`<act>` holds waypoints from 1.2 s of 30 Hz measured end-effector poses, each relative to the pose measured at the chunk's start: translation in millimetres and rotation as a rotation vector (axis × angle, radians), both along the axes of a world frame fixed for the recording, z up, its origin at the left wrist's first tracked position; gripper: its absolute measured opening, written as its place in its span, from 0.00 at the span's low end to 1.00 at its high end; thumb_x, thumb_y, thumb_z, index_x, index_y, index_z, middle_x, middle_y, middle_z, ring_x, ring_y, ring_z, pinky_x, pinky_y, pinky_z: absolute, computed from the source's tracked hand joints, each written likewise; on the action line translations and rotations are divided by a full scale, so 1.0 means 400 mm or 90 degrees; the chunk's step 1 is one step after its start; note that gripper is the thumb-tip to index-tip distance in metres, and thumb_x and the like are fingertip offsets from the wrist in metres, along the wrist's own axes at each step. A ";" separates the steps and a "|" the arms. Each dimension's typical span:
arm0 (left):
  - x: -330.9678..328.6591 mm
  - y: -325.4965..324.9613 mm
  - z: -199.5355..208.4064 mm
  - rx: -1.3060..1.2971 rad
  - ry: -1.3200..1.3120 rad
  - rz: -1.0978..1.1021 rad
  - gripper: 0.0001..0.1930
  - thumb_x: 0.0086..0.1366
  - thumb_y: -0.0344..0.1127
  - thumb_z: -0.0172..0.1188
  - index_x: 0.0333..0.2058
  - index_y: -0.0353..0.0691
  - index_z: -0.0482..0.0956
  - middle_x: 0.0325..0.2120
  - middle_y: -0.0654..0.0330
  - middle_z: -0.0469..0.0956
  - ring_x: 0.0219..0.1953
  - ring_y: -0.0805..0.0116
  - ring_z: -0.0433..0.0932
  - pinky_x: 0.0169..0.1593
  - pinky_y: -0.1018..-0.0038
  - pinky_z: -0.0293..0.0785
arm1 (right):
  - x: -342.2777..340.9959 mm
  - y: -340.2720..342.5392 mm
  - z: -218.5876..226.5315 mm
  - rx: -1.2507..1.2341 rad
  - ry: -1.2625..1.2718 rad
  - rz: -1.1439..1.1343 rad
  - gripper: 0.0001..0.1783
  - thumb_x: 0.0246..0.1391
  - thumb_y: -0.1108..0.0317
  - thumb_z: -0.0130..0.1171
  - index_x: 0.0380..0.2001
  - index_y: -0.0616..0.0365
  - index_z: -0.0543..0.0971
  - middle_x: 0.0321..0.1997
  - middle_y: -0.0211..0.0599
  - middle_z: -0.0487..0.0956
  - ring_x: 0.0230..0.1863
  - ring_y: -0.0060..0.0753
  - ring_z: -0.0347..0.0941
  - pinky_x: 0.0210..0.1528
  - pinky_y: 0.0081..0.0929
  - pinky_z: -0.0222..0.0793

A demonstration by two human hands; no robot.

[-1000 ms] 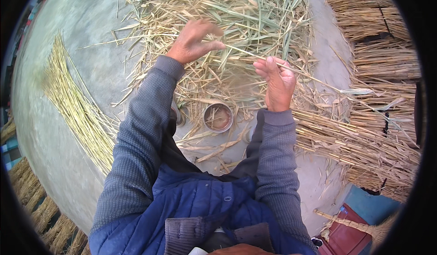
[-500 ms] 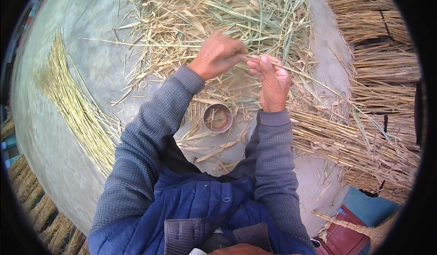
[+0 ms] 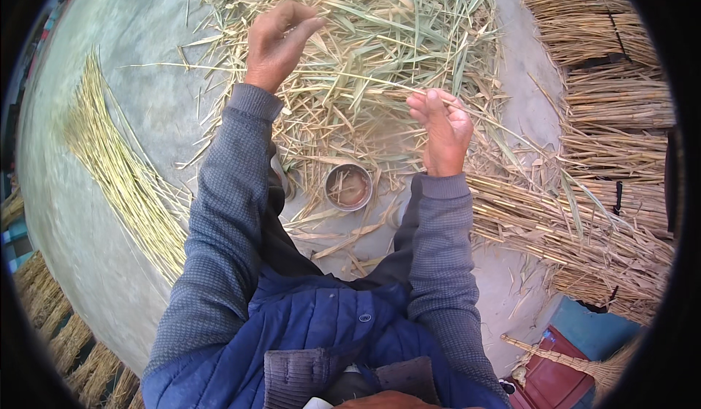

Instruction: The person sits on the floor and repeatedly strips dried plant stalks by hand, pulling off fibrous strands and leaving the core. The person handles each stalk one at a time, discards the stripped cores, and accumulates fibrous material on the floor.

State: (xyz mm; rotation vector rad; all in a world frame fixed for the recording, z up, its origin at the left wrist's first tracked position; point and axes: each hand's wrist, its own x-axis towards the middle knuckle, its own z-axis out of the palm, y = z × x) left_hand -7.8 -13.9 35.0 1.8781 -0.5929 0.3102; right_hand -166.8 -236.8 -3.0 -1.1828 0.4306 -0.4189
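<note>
A long thin reed stalk point(image 3: 387, 82) runs from the far left down to the right, across the front of a heap of cut leaves. My right hand point(image 3: 444, 133) is closed on it, with thumb and fingers pinching the stalk right of the middle. Dry leaves still hang along the stalk's right part. My left hand point(image 3: 276, 44) is raised over the left side of the heap, its thumb and forefinger apart with a gap between them. I make out nothing in it, though its fingertips are slightly blurred.
The heap of leaf strips point(image 3: 350, 15) covers the floor ahead. A small round metal tin point(image 3: 349, 188) stands between my legs. Thin yellowish stalks point(image 3: 131, 168) lie in a loose bundle at left. Thicker reeds point(image 3: 540, 219) and several tied bundles point(image 3: 617, 99) are stacked at right.
My left hand has come off the stalk and moved up and to the left, its fingers parting. My right hand keeps its hold and has shifted slightly right.
</note>
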 end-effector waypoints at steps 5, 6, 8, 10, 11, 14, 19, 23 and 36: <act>-0.039 -0.048 -0.073 0.286 -0.144 -0.206 0.14 0.62 0.46 0.67 0.39 0.43 0.84 0.36 0.61 0.83 0.41 0.65 0.78 0.48 0.66 0.67 | 0.011 0.015 0.006 0.020 -0.029 0.033 0.16 0.63 0.66 0.63 0.46 0.68 0.75 0.44 0.51 0.83 0.40 0.34 0.84 0.43 0.25 0.82; -0.046 -0.062 -0.081 0.262 -0.141 -0.288 0.14 0.63 0.46 0.67 0.39 0.43 0.85 0.34 0.61 0.83 0.40 0.66 0.78 0.47 0.66 0.66 | 0.014 0.019 0.006 0.025 -0.035 0.039 0.16 0.63 0.66 0.63 0.46 0.67 0.75 0.44 0.50 0.83 0.41 0.34 0.84 0.43 0.24 0.82; -0.050 -0.077 -0.088 0.288 -0.127 -0.257 0.12 0.63 0.43 0.67 0.37 0.41 0.85 0.32 0.60 0.83 0.37 0.68 0.79 0.44 0.68 0.69 | 0.016 0.023 0.006 0.033 -0.045 0.047 0.15 0.63 0.66 0.63 0.46 0.66 0.75 0.44 0.49 0.83 0.41 0.34 0.84 0.43 0.24 0.82; -0.049 -0.084 -0.087 0.251 -0.071 -0.272 0.10 0.62 0.41 0.68 0.35 0.40 0.86 0.30 0.60 0.83 0.34 0.70 0.80 0.41 0.70 0.71 | 0.016 0.019 0.007 0.039 -0.049 0.048 0.15 0.64 0.66 0.62 0.47 0.66 0.75 0.44 0.48 0.83 0.41 0.34 0.84 0.44 0.24 0.82; -0.046 -0.082 -0.085 0.204 -0.011 -0.293 0.09 0.62 0.39 0.69 0.34 0.39 0.86 0.30 0.59 0.84 0.32 0.71 0.80 0.39 0.71 0.73 | 0.015 0.014 0.008 0.046 -0.052 0.051 0.15 0.64 0.66 0.62 0.47 0.66 0.75 0.44 0.48 0.83 0.42 0.34 0.84 0.44 0.24 0.82; -0.037 -0.068 -0.080 0.117 0.142 -0.279 0.08 0.61 0.37 0.70 0.33 0.38 0.86 0.30 0.60 0.85 0.31 0.73 0.81 0.36 0.74 0.76 | 0.010 -0.007 0.014 0.073 -0.047 0.027 0.15 0.64 0.67 0.62 0.47 0.66 0.75 0.43 0.48 0.83 0.41 0.33 0.84 0.43 0.23 0.82; -0.018 -0.052 -0.060 -0.075 0.351 -0.218 0.08 0.62 0.36 0.69 0.37 0.40 0.86 0.30 0.61 0.85 0.36 0.72 0.82 0.43 0.72 0.78 | 0.001 -0.035 0.023 0.071 -0.025 0.010 0.14 0.64 0.68 0.62 0.46 0.66 0.75 0.42 0.47 0.84 0.38 0.31 0.84 0.41 0.22 0.81; -0.056 -0.092 -0.055 -0.001 0.268 -0.278 0.11 0.62 0.36 0.70 0.41 0.37 0.84 0.33 0.61 0.85 0.36 0.73 0.82 0.44 0.75 0.78 | 0.004 -0.010 0.015 0.025 -0.027 0.089 0.14 0.63 0.67 0.63 0.46 0.66 0.75 0.42 0.46 0.84 0.39 0.31 0.84 0.41 0.22 0.81; -0.088 -0.118 -0.057 0.168 0.173 -0.340 0.11 0.61 0.37 0.70 0.37 0.35 0.84 0.28 0.59 0.84 0.30 0.72 0.81 0.35 0.73 0.77 | 0.000 -0.012 0.024 0.012 -0.003 0.068 0.17 0.65 0.60 0.61 0.44 0.66 0.76 0.42 0.45 0.84 0.40 0.32 0.84 0.42 0.22 0.80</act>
